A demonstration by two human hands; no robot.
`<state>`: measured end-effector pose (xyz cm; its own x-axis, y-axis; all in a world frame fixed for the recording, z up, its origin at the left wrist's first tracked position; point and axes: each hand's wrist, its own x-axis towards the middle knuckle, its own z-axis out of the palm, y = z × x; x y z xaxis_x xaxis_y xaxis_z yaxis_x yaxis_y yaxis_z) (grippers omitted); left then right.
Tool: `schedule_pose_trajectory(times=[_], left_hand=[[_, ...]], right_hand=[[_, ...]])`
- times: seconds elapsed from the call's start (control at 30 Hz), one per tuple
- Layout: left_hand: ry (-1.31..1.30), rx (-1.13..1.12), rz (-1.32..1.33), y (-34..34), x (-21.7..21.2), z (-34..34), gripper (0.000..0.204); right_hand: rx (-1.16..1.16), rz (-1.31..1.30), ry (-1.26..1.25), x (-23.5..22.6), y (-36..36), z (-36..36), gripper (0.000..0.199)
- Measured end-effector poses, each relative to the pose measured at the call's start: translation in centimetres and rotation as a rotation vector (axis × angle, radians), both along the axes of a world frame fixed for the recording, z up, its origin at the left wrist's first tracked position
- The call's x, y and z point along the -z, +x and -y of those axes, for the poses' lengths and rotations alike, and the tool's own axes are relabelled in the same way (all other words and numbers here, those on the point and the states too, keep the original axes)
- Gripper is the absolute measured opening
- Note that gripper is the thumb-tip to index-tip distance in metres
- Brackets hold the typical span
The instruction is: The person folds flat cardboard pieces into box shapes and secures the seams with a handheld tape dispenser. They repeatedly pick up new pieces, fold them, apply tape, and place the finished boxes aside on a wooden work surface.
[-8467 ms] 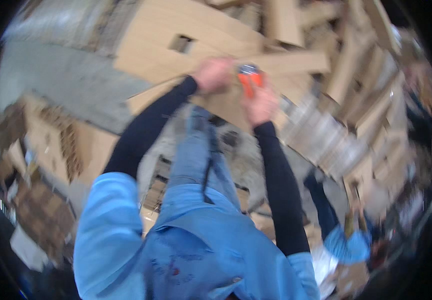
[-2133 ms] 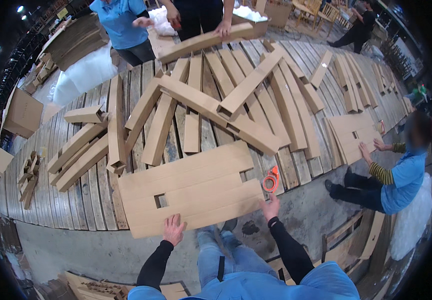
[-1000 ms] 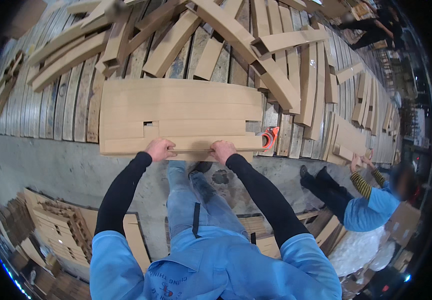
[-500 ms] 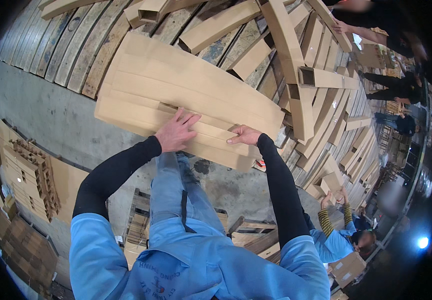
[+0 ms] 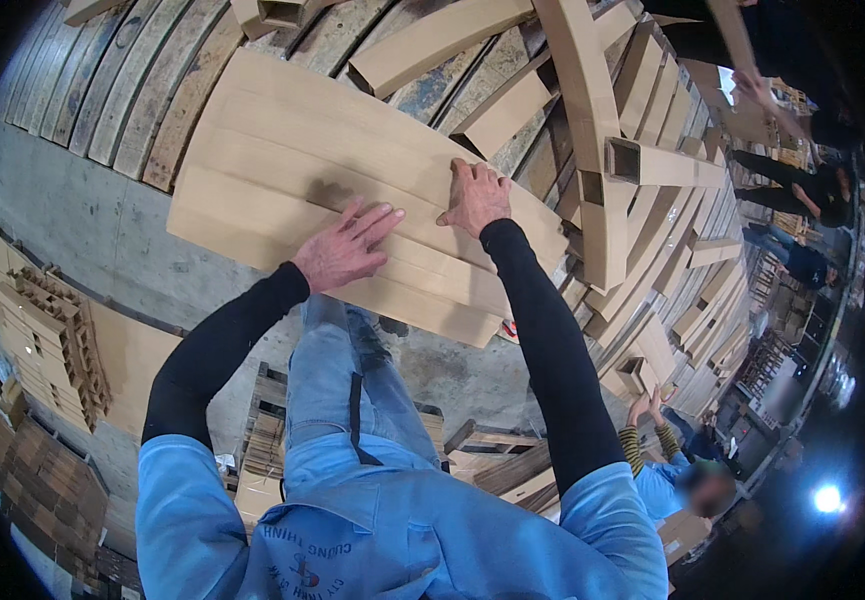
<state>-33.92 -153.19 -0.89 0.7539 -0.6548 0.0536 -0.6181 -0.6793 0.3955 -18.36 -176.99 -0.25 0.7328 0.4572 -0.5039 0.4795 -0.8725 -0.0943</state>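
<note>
With your left hand (image 5: 345,250) and right hand (image 5: 478,198) loosely spread (neither gripping), uneven pressure could skew the cardboard sheet (image 5: 352,150), whose near edge overhangs the slatted table (image 5: 195,102).

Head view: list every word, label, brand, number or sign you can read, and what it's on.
Wearer's blue work shirt: dark lettering beside a small emblem, upside down here; wording not copied out.
Cardboard sheet under left hand and right hand: no print visible.
Far background: too small or blurred.
</note>
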Motion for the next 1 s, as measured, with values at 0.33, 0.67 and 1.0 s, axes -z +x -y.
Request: schedule_pose_trajectory(times=[0.33, 0.67, 1.0], left_hand=[[-0.054, -0.142, 0.352, -2.6, 3.5, 0.4, 0.021], [-0.077, -0.159, 0.113, -1.2, 3.6, -0.3, 0.028], [-0.097, -0.236, 0.284, -2.6, 4.6, 0.3, 0.035]], right_hand=[[-0.044, 0.258, 0.370, -3.5, -8.4, 1.2, 0.025], [0.312, 0.285, 0.665, -1.1, -9.8, 1.6, 0.031], [-0.065, -0.179, -0.127, -0.3, -1.1, 1.8, 0.029]])
